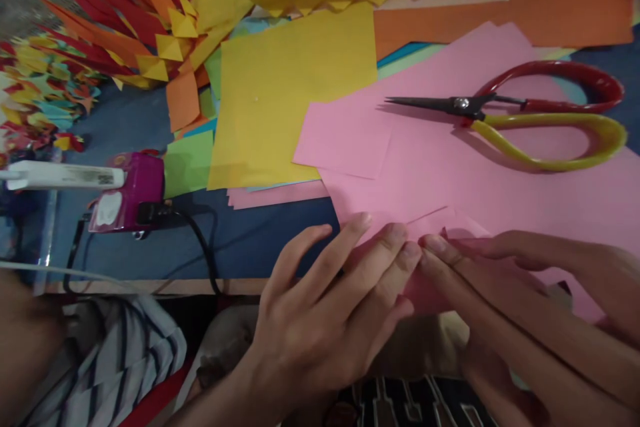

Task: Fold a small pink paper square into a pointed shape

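Note:
My left hand (pixel 330 310) stretches its fingers apart over the near edge of the pink sheets. Its middle and index fingertips press on a small folded piece of pink paper (pixel 430 293). From the other side, my right hand (pixel 520 307) grips that same piece, thumb and fingertip close together and touching the left fingertips. Much of the fold is hidden under the fingers. A large pink sheet (pixel 500 193) lies beneath the hands. Beyond them, scissors (pixel 463 105) with one red and one yellow handle rest on the pink sheet, blades pointing left.
A smaller pink rectangle (pixel 345 140) overlaps a yellow sheet (pixel 295 80). Orange strips (pixel 575 10) lie at the back. Folded red and yellow paper spikes (pixel 135 20) stand back left, near paper scraps (pixel 45 93). A purple adapter (pixel 145 180) with cables sits left, beside a striped garment (pixel 115 353).

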The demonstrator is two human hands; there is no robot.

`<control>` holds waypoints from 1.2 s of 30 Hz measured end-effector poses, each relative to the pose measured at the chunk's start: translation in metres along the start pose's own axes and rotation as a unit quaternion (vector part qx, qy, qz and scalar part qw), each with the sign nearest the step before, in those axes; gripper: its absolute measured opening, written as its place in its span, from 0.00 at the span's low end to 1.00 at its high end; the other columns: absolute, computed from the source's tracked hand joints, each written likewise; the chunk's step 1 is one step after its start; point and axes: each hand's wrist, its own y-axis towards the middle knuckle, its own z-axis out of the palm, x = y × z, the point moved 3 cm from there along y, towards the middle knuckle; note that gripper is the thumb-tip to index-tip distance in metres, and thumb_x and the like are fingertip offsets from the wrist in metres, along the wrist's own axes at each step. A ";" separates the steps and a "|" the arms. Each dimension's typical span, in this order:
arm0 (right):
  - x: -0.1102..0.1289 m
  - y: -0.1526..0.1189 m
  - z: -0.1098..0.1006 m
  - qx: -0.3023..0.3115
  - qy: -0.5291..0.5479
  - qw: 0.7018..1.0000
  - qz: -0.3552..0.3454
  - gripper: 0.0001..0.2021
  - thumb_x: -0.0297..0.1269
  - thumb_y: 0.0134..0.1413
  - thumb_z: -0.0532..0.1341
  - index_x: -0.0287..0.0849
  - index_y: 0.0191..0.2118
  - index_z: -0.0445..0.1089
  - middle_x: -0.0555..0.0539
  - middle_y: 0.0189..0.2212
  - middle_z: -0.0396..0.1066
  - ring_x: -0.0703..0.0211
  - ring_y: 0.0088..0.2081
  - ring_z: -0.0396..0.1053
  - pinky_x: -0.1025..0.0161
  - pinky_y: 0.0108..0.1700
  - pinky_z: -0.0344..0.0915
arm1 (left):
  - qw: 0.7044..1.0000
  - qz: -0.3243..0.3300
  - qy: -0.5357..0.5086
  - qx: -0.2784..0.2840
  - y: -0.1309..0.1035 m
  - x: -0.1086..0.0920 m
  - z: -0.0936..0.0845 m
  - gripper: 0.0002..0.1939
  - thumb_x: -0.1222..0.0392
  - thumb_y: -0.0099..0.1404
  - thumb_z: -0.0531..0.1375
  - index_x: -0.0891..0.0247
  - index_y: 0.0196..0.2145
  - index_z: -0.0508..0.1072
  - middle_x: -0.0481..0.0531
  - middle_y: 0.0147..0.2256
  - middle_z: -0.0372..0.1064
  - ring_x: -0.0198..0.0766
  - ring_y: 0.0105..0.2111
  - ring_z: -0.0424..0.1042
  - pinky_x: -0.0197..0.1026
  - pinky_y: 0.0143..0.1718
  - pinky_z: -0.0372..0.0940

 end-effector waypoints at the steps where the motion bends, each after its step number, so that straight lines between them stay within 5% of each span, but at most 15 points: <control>1: 0.002 0.000 -0.001 0.009 -0.004 1.000 0.009 0.25 0.37 0.71 0.60 0.42 0.70 0.72 0.53 0.70 0.72 0.35 0.63 0.71 0.40 0.60 0.69 | 1.000 0.000 0.002 -0.011 -0.002 0.001 0.003 0.24 0.58 0.78 0.63 0.60 0.68 0.75 0.42 0.67 0.74 0.46 0.68 0.74 0.50 0.76 0.57; 10: 0.009 -0.005 0.000 0.023 -0.084 0.996 -0.028 0.33 0.34 0.69 0.58 0.31 0.76 0.62 0.45 0.76 0.62 0.28 0.67 0.67 0.35 0.55 0.69 | 0.998 0.026 0.038 -0.043 0.000 -0.007 0.008 0.26 0.54 0.79 0.60 0.71 0.68 0.74 0.56 0.67 0.74 0.49 0.67 0.74 0.55 0.71 0.59; 19: -0.030 -0.002 -0.023 -0.071 -0.032 0.997 0.000 0.28 0.22 0.67 0.65 0.40 0.70 0.71 0.45 0.65 0.76 0.45 0.61 0.75 0.47 0.68 0.72 | 0.990 0.027 -0.023 -0.133 0.025 -0.010 0.005 0.09 0.65 0.77 0.66 0.67 0.52 0.81 0.53 0.54 0.84 0.45 0.51 0.79 0.48 0.52 0.71; 25: -0.037 0.004 -0.012 -0.081 -0.004 0.997 -0.003 0.22 0.24 0.67 0.68 0.42 0.64 0.75 0.46 0.57 0.80 0.49 0.54 0.76 0.47 0.61 0.76 | 0.994 0.061 -0.037 -0.081 0.032 -0.027 0.013 0.09 0.66 0.80 0.61 0.68 0.54 0.80 0.54 0.51 0.82 0.44 0.51 0.79 0.46 0.54 0.74; 31: -0.026 0.010 -0.010 -0.093 0.002 0.996 -0.008 0.12 0.22 0.65 0.68 0.37 0.52 0.77 0.42 0.55 0.80 0.48 0.53 0.75 0.51 0.56 0.77 | 0.996 0.058 -0.034 -0.064 0.037 -0.014 0.006 0.08 0.68 0.79 0.63 0.67 0.52 0.80 0.55 0.51 0.83 0.45 0.53 0.80 0.48 0.58 0.76; 36: -0.022 0.013 -0.010 -0.091 0.024 0.996 -0.011 0.13 0.22 0.67 0.67 0.38 0.54 0.77 0.42 0.54 0.80 0.50 0.53 0.77 0.52 0.57 0.79 | 0.991 0.107 0.011 -0.074 0.043 -0.007 -0.002 0.07 0.68 0.78 0.63 0.68 0.49 0.82 0.55 0.48 0.85 0.45 0.48 0.83 0.48 0.52 0.77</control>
